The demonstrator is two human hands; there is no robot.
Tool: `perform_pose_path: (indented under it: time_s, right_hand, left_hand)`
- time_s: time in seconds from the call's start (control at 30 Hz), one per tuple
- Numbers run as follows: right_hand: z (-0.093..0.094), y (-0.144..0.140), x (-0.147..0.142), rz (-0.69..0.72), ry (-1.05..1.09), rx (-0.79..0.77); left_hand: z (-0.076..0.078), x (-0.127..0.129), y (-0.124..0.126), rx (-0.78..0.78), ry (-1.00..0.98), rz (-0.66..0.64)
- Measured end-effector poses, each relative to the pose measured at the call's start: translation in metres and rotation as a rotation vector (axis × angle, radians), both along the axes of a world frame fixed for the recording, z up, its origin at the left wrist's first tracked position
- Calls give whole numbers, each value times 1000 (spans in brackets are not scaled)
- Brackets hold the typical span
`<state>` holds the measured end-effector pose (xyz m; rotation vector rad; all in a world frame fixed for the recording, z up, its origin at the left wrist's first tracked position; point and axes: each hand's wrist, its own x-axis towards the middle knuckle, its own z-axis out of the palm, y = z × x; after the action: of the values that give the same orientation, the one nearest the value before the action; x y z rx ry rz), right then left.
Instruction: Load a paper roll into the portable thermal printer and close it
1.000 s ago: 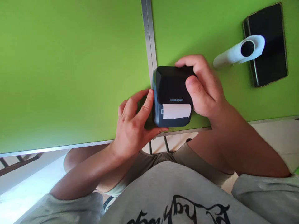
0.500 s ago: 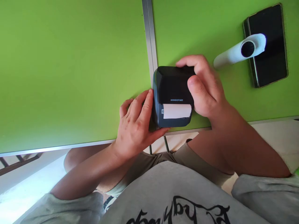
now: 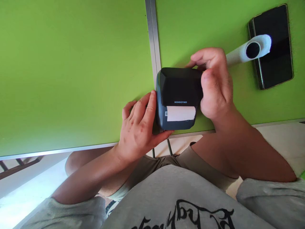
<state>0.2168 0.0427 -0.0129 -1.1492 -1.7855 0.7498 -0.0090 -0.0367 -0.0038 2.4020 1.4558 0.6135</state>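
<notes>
Both hands [image 3: 138, 127] curl fingers around printer [image 3: 177, 95]

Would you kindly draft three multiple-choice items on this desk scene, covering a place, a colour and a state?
1. Where does the phone lie?
A. far right of the table
B. on the person's lap
C. under the printer

2. What colour is the paper strip coming out of the label printer?
A. yellow
B. white
C. pink

3. How is the left hand placed?
A. flat on the table, away from the printer
B. holding the phone
C. against the printer's left side

Answers: 1 A, it sits near the right edge, partly under a white roll. 2 B, the strip is plain white. 3 C, its fingers press the printer's side while the right hand grips the other side.
</notes>
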Motion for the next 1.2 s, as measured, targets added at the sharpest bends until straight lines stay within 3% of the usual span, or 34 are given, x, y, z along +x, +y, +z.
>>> perform_pose_path:
  time_s: [0.13,0.37,0.67,1.2]
  right_hand:
    - [6,0,1,-103,-72,24]
    - [8,1,5,-4,-92,33]
    - [1,0,9,118,49,-95]
    - [1,2,9,69,-38,-103]
  left_hand:
    - [0,0,0,19,6,-4]
    - [-1,1,1,33,26,-1]
    - [-3,2,0,31,46,26]
    - [2,0,2,-34,-32,41]
